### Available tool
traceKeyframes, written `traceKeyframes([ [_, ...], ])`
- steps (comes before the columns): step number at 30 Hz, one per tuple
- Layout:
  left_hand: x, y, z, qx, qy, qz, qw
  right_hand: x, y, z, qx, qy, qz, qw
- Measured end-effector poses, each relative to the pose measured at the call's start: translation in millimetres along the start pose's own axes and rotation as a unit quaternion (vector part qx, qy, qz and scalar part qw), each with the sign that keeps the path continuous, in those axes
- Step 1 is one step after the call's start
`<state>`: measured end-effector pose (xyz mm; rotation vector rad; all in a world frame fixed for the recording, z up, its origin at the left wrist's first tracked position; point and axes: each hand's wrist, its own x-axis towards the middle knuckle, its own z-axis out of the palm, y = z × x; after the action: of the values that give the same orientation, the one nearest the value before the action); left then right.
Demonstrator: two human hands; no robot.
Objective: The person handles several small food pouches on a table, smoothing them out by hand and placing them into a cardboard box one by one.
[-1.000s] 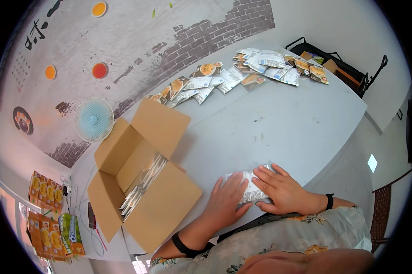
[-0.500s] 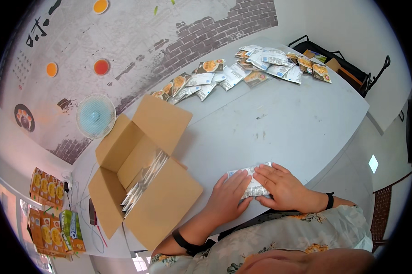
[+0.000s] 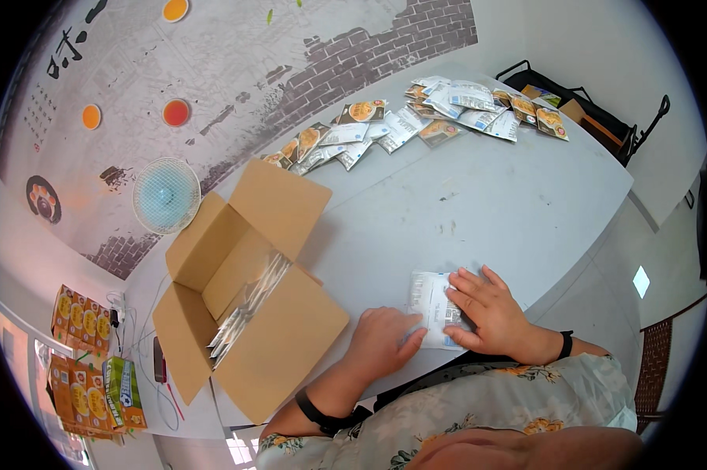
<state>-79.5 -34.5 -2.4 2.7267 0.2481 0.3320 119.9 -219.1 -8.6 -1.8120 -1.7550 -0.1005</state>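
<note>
A white sachet (image 3: pixel 432 301) with pale blue print lies flat on the table near its front edge, in front of me. My right hand (image 3: pixel 491 313) rests on the sachet's right side, palm down, fingers stretched out and slightly spread; it covers that side. At the left edge of the sachet is my left hand (image 3: pixel 383 338), its index finger and thumb apart, their tips touching the packet. The other left fingers are partly bent and lie low by the table. Left of my hands, an open cardboard box (image 3: pixel 291 345) holds a row of upright sachets (image 3: pixel 248 309).
Loose white and brown sachets (image 3: pixel 447 102) lie heaped along the table's far edge. A round fan (image 3: pixel 166 196) stands behind the box. Orange-brown food cartons (image 3: pixel 79 395), a phone (image 3: pixel 159 360) and cables sit at the left. A black folding cart (image 3: pixel 596 117) stands beyond the right end.
My left hand has slid left off the sachet's face to its edge. The right fingers have shifted right and spread. More of the sachet shows, and it sits more squarely to me.
</note>
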Motion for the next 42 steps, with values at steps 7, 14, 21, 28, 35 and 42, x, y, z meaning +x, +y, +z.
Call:
traceKeyframes([
  [7,6.6,9.2,1.5,-0.005,0.043,0.073,0.996,6.8,1.3,-3.6,0.03,-0.06,-0.064,0.996],
  [14,6.8,8.1,6.3,0.029,-0.05,0.06,0.997,7.1,2.5,-2.8,0.02,-0.077,-0.076,0.994],
  [21,12.7,2.2,1.8,-0.045,-0.056,0.048,0.996,10.5,1.8,-4.6,0.038,-0.09,-0.05,0.994],
  [28,9.3,-0.4,2.5,0.037,-0.014,0.024,0.999,5.6,-0.3,-3.1,0.023,-0.043,-0.047,0.998],
  [35,5.9,-0.9,-5.3,0.053,0.049,-0.095,0.993,-1.1,7.5,4.6,-0.025,0.009,-0.022,0.999],
  [42,12.8,4.2,-3.3,0.043,0.062,0.049,0.996,0.6,4.6,0.9,0.031,-0.026,-0.071,0.997],
])
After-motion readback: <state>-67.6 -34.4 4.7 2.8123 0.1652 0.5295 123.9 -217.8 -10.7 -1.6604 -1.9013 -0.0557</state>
